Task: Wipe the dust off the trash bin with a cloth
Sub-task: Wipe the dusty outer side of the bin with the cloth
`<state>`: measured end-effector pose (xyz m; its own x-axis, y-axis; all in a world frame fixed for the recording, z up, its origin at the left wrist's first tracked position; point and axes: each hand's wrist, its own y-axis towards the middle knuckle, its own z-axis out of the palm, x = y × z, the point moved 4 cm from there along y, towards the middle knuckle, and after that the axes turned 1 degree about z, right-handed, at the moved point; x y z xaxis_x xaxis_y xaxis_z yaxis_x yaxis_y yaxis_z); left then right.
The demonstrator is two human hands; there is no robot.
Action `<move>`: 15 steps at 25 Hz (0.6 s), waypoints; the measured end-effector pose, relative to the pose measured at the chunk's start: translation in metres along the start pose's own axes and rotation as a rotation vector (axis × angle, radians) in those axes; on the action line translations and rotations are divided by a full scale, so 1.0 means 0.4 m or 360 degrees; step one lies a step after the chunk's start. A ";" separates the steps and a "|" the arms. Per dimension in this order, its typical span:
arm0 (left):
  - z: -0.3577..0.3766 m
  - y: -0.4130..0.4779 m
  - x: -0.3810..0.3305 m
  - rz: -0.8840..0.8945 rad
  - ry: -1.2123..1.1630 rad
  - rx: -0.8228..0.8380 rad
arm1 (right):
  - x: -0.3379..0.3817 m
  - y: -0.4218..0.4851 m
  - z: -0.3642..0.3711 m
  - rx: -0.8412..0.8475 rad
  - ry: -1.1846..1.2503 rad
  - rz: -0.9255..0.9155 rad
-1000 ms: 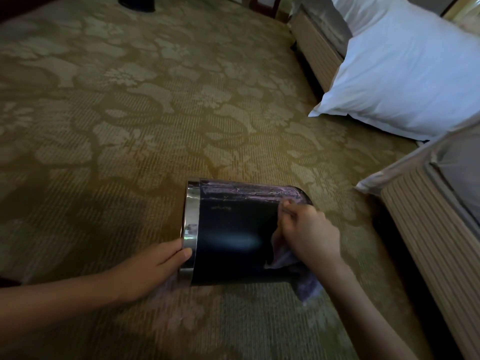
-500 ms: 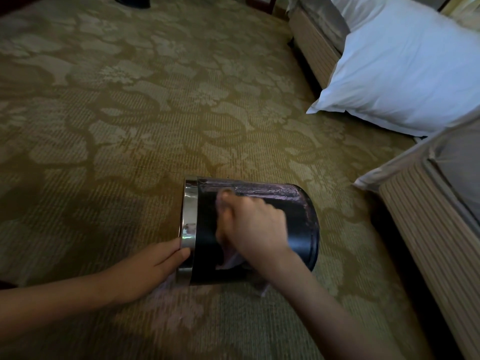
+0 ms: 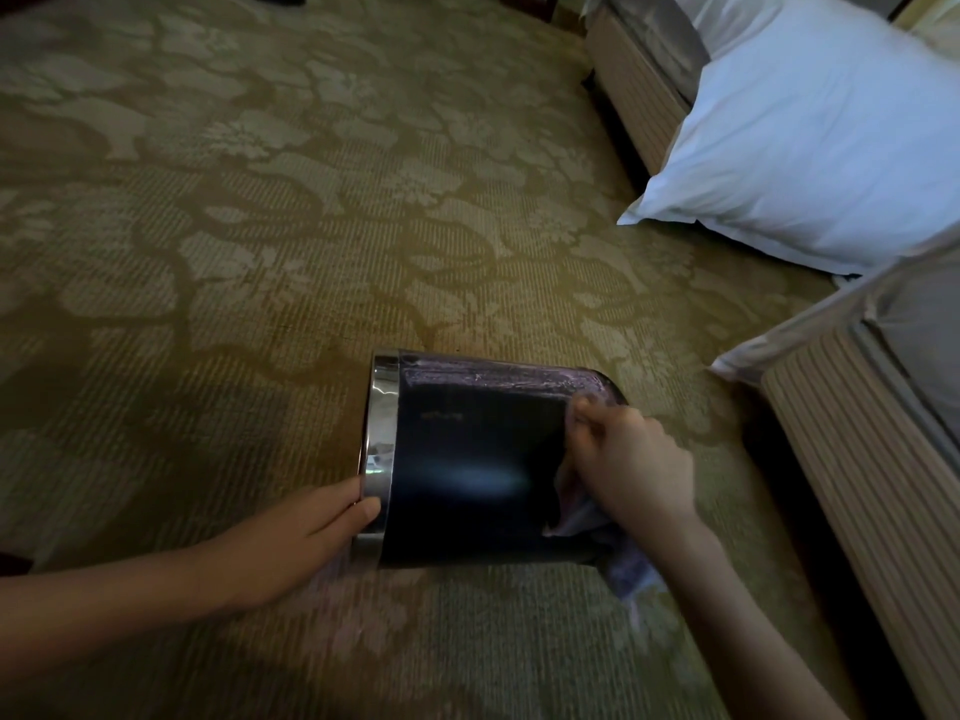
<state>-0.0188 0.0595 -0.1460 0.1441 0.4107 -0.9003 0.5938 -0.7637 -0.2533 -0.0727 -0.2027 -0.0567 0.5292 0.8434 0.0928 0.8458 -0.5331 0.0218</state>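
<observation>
While the black chrome-rimmed cylindrical trash bin (image 3: pixel 467 459) lies sideways on patterned olive carpet (image 3: pixel 260 252), left hand (image 3: pixel 306 532) braces its rim, grip apart, fingers straight. Right hand (image 3: pixel 628 459) has its grip clamped on crumpled lilac cloth (image 3: pixel 623 569) at the base end. Mid-wipe; next, likely: stroke rimward, then roll bin.

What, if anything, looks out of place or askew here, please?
The black cylindrical trash bin with a chrome rim lies on its side on the patterned carpet, steadied by the left hand. A white pillow also seems to sit there.
</observation>
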 end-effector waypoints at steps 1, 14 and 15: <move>0.000 0.000 0.000 0.0008 -0.0010 0.0023 | 0.044 -0.008 0.008 -0.0013 -0.0025 -0.0114; 0.001 0.010 0.006 0.0053 -0.0092 0.0005 | 0.031 -0.012 0.020 -0.0109 -0.0135 -0.0250; -0.003 0.011 0.003 0.0043 -0.0095 -0.0037 | -0.024 -0.002 0.006 -0.0116 -0.0126 -0.0114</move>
<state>-0.0151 0.0575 -0.1478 0.1134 0.3593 -0.9263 0.6085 -0.7621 -0.2211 -0.0782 -0.2102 -0.0600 0.4738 0.8806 0.0096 0.8760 -0.4723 0.0981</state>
